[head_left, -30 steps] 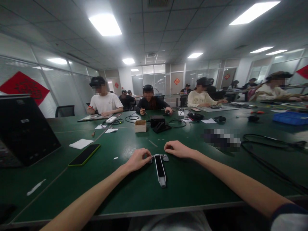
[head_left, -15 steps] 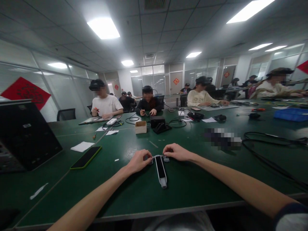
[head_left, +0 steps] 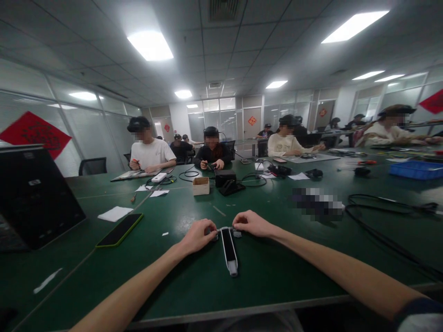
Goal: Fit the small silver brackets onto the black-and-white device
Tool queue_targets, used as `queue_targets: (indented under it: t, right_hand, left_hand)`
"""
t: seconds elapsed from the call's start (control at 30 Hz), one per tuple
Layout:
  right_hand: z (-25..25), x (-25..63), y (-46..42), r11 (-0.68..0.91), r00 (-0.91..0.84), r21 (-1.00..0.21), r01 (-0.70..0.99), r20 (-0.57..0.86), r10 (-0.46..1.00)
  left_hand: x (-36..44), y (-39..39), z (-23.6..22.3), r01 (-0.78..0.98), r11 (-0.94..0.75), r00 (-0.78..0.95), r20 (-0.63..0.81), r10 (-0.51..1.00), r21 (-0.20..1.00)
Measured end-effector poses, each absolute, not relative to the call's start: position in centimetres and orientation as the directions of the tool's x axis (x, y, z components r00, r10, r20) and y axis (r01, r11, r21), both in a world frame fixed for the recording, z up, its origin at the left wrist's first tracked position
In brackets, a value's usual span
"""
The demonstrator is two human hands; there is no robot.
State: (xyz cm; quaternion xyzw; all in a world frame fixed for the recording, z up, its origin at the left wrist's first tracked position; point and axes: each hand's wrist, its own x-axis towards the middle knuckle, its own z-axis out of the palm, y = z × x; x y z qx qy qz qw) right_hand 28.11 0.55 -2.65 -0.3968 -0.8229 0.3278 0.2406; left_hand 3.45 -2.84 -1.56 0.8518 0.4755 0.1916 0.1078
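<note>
Head view: white-rimmed device (head_left: 229,253) near bench (head_left: 277,276) front edge, side pieces (head_left: 237,234) out; left hand (head_left: 198,237), right hand (head_left: 254,224) at them; grip, remainder unclear.

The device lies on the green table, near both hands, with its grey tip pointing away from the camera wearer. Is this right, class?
Not quite. In the head view, the grey tip points towards the wearer. The device does lie on the green table, near the left hand and right hand.

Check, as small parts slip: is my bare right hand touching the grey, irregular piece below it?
Cannot tell: the head view shows your right hand close above the grey piece, contact too blurred to confirm.
</note>
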Motion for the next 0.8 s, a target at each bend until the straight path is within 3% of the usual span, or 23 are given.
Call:
queue_targets:
  t: [0.17, 0.4, 0.8]
  right_hand:
    - [-2.4, 28.2, 0.1, 0.588, -0.617, -0.655, 0.474, 0.229, 0.753]
    - [-2.5, 27.6, -0.4, 0.536, -0.558, -0.659, 0.527, 0.208, 0.803]
    - [-2.1, 28.0, 0.0, 0.637, -0.609, -0.613, 0.468, 0.299, 0.735]
  left_hand:
    - [3.6, -3.0, -1.4, 0.777, -0.516, 0.468, 0.218, 0.856, 0.360]
    - [3.6, -3.0, -1.5, 0.770, -0.530, 0.479, 0.228, 0.848, 0.355]
    - [2.9, -2.8, -0.8, 0.755, -0.588, 0.553, 0.201, 0.809, 0.292]
